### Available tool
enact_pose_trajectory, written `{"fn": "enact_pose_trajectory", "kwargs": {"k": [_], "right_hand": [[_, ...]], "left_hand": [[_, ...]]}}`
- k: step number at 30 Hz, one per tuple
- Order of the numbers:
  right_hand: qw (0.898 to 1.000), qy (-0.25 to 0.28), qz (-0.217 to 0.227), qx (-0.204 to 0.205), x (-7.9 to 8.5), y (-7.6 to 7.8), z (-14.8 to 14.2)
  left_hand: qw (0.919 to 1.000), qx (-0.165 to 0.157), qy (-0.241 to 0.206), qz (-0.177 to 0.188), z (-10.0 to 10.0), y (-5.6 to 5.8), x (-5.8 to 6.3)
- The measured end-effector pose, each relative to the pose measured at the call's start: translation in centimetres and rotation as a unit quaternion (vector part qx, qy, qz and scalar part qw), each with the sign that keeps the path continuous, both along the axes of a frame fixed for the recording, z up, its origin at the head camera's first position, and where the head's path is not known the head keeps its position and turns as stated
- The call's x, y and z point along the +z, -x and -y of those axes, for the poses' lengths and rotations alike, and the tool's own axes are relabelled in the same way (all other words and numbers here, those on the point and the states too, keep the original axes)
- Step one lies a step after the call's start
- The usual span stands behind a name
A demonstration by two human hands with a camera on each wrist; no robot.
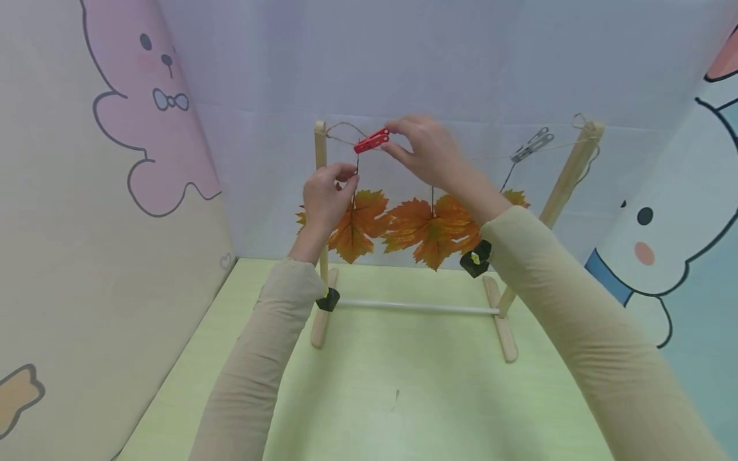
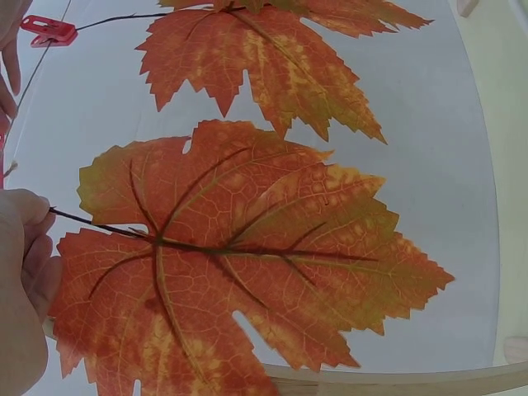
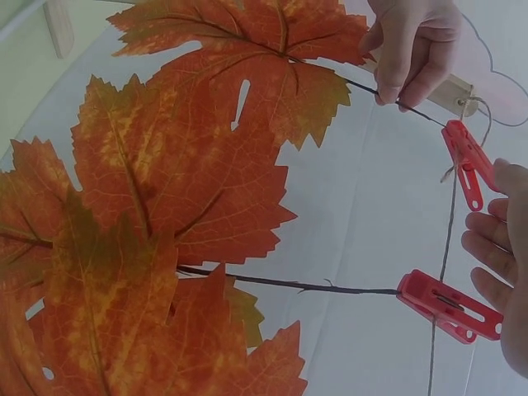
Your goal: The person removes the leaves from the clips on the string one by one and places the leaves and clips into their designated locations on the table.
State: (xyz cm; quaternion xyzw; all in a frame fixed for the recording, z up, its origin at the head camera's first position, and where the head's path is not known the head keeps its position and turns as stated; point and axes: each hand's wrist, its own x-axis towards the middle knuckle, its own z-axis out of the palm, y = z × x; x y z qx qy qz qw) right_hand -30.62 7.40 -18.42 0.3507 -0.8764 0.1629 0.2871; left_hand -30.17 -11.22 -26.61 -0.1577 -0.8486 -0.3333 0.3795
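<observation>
My left hand (image 1: 327,195) pinches the dark stem of an orange-red artificial maple leaf (image 2: 247,247) between thumb and fingers. Just above it, my right hand (image 1: 426,147) has thumb and fingertips at the spread handles of a red clothespin (image 1: 371,139). This clothespin sits on the thin string (image 3: 450,223), with the leaf's stem running up to its jaws. A second red clothespin (image 3: 450,305) grips the stem of another leaf (image 3: 173,181) on the same string; the head view hides it behind my right hand.
A wooden stand with a left post (image 1: 321,147), a right post (image 1: 571,173) and a white crossbar (image 1: 415,307) carries the string. Toward the right post a grey clothespin (image 1: 532,145) hangs a further leaf, partly behind my right arm. The stand rests on a pale yellow-green table (image 1: 369,384).
</observation>
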Motion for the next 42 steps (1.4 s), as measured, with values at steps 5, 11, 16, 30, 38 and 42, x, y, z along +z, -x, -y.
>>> {"fn": "enact_pose_trajectory", "kwargs": {"k": [5,11,16,30,38,42], "right_hand": [[1.000,0.004,-0.008,0.000,0.1,0.2,0.2],[1.000,-0.012,0.011,-0.018,0.3,0.5,0.6],[1.000,-0.004,0.024,-0.011,0.3,0.5,0.8],[0.996,0.086,0.012,0.032,0.2,0.5,1.1],[0.991,0.123,-0.030,0.040,0.4,0.1,0.9],[0.990,0.127,-0.038,0.040,0.5,-0.2,0.7]], "left_hand": [[1.0000,0.002,0.007,-0.007,0.0,0.2,0.0],[0.9999,0.003,0.009,-0.011,-0.1,0.3,-0.1],[0.9999,0.002,0.011,-0.010,-0.1,0.3,-0.1],[1.0000,0.003,0.006,0.002,0.0,0.0,-0.2],[0.9999,0.006,-0.003,-0.007,0.4,-0.1,-0.7],[0.9999,0.004,-0.012,0.000,0.6,-0.2,-0.9]]}}
